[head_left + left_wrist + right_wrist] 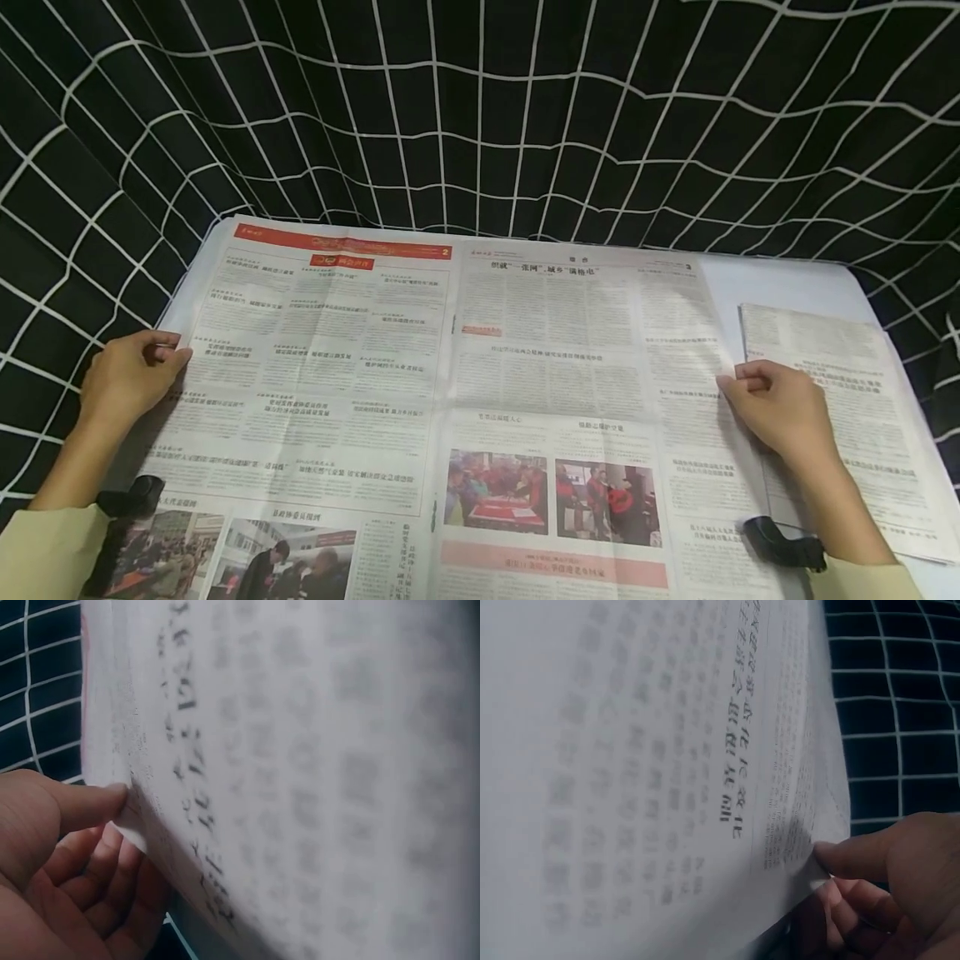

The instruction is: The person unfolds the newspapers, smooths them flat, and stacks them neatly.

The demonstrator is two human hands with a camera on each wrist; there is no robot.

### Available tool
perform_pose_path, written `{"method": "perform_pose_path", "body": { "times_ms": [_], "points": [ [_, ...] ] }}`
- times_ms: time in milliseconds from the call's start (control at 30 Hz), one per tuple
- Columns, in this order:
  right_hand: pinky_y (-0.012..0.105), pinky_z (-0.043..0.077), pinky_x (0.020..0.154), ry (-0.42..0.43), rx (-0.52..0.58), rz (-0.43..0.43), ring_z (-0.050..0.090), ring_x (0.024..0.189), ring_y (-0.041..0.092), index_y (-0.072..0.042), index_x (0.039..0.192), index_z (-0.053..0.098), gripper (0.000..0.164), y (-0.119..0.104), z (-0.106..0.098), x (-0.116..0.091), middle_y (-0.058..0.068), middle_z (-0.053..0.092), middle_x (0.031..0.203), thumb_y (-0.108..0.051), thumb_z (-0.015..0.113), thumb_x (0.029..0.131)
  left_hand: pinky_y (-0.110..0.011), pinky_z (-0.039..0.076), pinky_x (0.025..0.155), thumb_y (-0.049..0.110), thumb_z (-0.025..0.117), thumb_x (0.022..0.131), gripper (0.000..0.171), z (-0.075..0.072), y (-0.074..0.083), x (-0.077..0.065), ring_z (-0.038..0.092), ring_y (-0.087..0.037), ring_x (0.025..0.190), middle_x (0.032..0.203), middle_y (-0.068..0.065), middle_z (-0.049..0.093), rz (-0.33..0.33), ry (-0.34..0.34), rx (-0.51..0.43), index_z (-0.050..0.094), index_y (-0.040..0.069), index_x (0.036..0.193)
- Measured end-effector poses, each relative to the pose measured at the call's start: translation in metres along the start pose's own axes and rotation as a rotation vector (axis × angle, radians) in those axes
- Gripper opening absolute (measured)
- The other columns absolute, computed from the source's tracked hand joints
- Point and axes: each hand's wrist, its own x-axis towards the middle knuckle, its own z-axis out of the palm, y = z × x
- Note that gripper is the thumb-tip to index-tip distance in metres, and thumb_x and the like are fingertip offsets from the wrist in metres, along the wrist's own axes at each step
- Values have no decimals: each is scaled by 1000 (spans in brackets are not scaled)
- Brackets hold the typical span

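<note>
A newspaper [390,375] lies spread open in the head view, page 2 with a red banner on the left and page 3 on the right. At its left edge my left hand [135,375] pinches the paper between thumb and fingers. My right hand [783,404] pinches the opposite edge, about level with the left. Close up in the left wrist view, the thumb [94,804] presses on the printed side while the fingers curl beneath. The right wrist view shows the same grip, its thumb [855,859] on the page [705,787] margin.
A folded newspaper [847,417] lies at the right, partly behind my right forearm. The white table [810,283] shows beyond the pages. Black cloth with a white grid [525,117] hangs behind and at the left. A black wrist strap [783,543] circles each wrist.
</note>
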Motion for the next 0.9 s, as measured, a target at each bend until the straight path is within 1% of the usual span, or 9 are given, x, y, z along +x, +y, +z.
{"method": "perform_pose_path", "body": {
  "times_ms": [167, 267, 400, 467, 567, 700, 833, 900],
  "points": [
    [26, 42, 53, 4, -20, 9, 62, 68, 22, 10, 109, 71, 37, 3, 2, 2, 26, 73, 88, -26, 68, 101, -37, 37, 59, 24, 69, 102, 43, 3, 2, 2, 67, -45, 84, 107, -35, 72, -3, -2, 8, 66, -10, 129],
    [27, 42, 54, 4, -33, -1, 62, 68, 24, 10, 107, 71, 36, 3, 2, 1, 25, 72, 88, -26, 69, 101, -38, 37, 60, 25, 68, 103, 42, 5, 3, 4, 67, -46, 86, 108, -34, 72, -10, -3, 15, 67, -8, 129],
    [28, 42, 55, 2, -41, -13, 62, 68, 24, 8, 104, 71, 34, 1, 4, 0, 22, 72, 85, -26, 68, 101, -39, 37, 61, 26, 67, 104, 42, 3, 3, 5, 67, -48, 89, 109, -33, 72, -13, -12, 23, 67, -7, 129],
    [28, 43, 55, -12, -36, -19, 63, 68, 25, 8, 106, 70, 35, -1, 6, -1, 24, 72, 87, -26, 68, 101, -39, 37, 60, 26, 66, 104, 42, -1, 2, 5, 67, -48, 89, 109, -34, 72, -13, -14, 32, 66, -8, 129],
    [28, 43, 56, -23, -45, -26, 66, 71, 31, 8, 107, 68, 35, -2, 6, -2, 28, 73, 91, -26, 68, 101, -38, 37, 58, 26, 66, 104, 41, -3, 2, 6, 67, -48, 88, 110, -34, 71, -12, -18, 45, 66, -8, 128],
    [28, 43, 57, -19, -53, -33, 70, 76, 37, 9, 109, 68, 36, -1, 3, -3, 33, 73, 98, -27, 69, 101, -36, 37, 56, 26, 66, 104, 42, -2, 2, 6, 67, -46, 85, 109, -34, 72, -21, -22, 55, 66, -8, 128],
    [28, 45, 56, -4, -45, -21, 72, 80, 40, 9, 119, 67, 43, 4, -3, -5, 34, 73, 102, -31, 66, 103, -38, 38, 56, 27, 64, 104, 46, 1, 5, 6, 67, -46, 83, 109, -34, 71, -22, -20, 55, 63, -11, 131],
    [26, 44, 57, 17, -49, -14, 71, 80, 39, 8, 124, 67, 45, 8, -8, -5, 33, 73, 104, -32, 63, 104, -39, 39, 56, 28, 61, 104, 49, 2, 8, 5, 67, -47, 84, 110, -35, 71, -15, -18, 57, 61, -11, 133]
  ]
}}
